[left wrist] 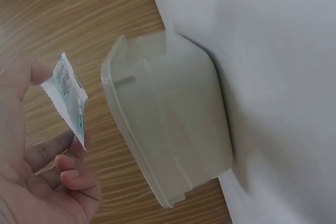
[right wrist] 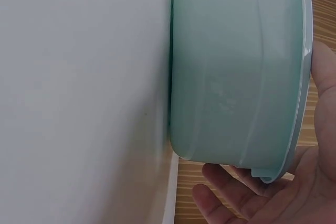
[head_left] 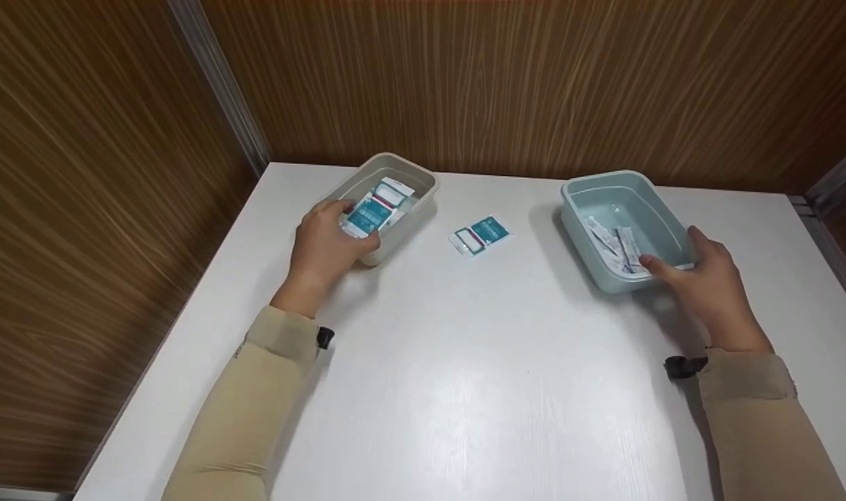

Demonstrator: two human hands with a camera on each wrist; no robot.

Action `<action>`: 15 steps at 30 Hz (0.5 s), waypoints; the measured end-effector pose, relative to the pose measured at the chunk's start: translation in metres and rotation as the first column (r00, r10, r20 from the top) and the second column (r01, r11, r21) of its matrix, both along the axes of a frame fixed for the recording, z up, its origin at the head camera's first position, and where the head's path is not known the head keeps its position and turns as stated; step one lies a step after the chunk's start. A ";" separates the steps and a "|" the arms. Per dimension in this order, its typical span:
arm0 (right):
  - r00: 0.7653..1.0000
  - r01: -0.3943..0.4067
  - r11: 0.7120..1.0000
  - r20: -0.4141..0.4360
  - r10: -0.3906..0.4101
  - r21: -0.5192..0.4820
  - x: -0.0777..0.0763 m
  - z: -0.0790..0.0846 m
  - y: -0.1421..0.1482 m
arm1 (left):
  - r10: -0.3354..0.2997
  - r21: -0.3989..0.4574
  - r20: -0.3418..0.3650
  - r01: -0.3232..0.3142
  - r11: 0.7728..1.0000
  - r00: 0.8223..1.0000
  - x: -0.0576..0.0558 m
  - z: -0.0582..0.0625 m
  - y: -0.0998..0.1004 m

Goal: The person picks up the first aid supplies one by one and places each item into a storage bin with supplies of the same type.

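Note:
My left hand (head_left: 325, 240) holds a flat teal-and-white packet (head_left: 371, 216) by its edges, between thumb and fingers, over the beige bin (head_left: 395, 240). From the left wrist, the packet (left wrist: 68, 95) shows tilted, apart from the bin's wall (left wrist: 173, 114). At the near right corner of a light-blue bin (head_left: 604, 268), my right hand (head_left: 715, 292) grips the rim, thumb over the inside. In the right wrist view its fingers (right wrist: 231, 195) curl below the bin's outer wall (right wrist: 236, 77). Several slim white packets (head_left: 621, 247) lie inside the blue bin.
Between the bins, another teal-and-white packet (head_left: 480, 236) lies flat on the white table (head_left: 465, 383). A wood-grain panel (head_left: 492, 83) stands behind the table and another (head_left: 82, 209) along its left side.

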State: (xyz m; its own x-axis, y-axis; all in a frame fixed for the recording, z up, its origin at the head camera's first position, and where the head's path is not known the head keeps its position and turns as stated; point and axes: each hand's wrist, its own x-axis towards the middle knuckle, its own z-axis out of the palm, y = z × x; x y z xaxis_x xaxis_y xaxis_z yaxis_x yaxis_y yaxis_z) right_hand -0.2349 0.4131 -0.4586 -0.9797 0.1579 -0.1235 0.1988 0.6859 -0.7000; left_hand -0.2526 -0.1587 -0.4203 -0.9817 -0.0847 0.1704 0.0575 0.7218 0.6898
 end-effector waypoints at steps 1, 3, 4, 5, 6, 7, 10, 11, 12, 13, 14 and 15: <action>1.000 -0.002 1.000 -0.006 0.002 0.004 0.000 0.000 0.000 | 0.008 -0.007 0.013 -0.008 1.000 1.000 -0.004 0.001 -0.001; 1.000 -0.004 1.000 -0.013 0.004 0.006 0.000 0.000 0.000 | 0.022 -0.020 0.040 -0.022 1.000 0.999 -0.011 0.003 -0.004; 1.000 -0.005 1.000 -0.020 0.005 0.009 0.000 0.000 0.000 | 0.027 -0.030 0.049 -0.025 0.999 0.998 -0.014 0.004 -0.005; 1.000 -0.007 1.000 -0.026 0.007 0.011 0.000 0.000 -0.001 | 0.032 -0.042 0.053 -0.030 0.999 0.998 -0.018 0.004 -0.006; 0.999 -0.008 1.000 -0.032 0.008 0.008 0.001 0.000 -0.001 | 0.035 -0.051 0.056 -0.032 0.998 0.998 -0.021 0.005 -0.008; 0.999 -0.010 1.000 -0.038 0.010 0.006 0.001 0.000 -0.001 | 0.039 -0.060 0.054 -0.035 0.998 0.998 -0.024 0.005 -0.010; 0.999 -0.014 1.000 -0.044 0.013 -0.006 0.001 -0.001 0.000 | 0.048 -0.064 0.042 -0.045 0.997 0.998 -0.033 0.004 -0.015; 0.999 -0.015 1.000 -0.045 0.015 -0.008 0.001 -0.002 0.000 | 0.050 -0.063 0.041 -0.047 0.997 0.998 -0.035 0.003 -0.016; 0.999 -0.017 1.000 -0.046 0.017 -0.009 0.001 -0.002 0.000 | 0.049 -0.059 0.044 -0.047 0.997 0.998 -0.036 0.002 -0.018; 0.999 -0.019 1.000 -0.047 0.019 -0.007 0.000 -0.002 0.001 | 0.048 -0.056 0.050 -0.046 0.997 0.998 -0.037 0.002 -0.020; 0.999 -0.020 1.000 -0.047 0.020 -0.006 0.000 -0.002 0.001 | 0.048 -0.055 0.057 -0.045 0.998 0.997 -0.038 0.001 -0.021; 0.999 -0.020 1.000 -0.046 0.020 -0.006 0.000 -0.002 0.001 | 0.045 -0.055 0.063 -0.041 0.998 0.997 -0.039 0.000 -0.022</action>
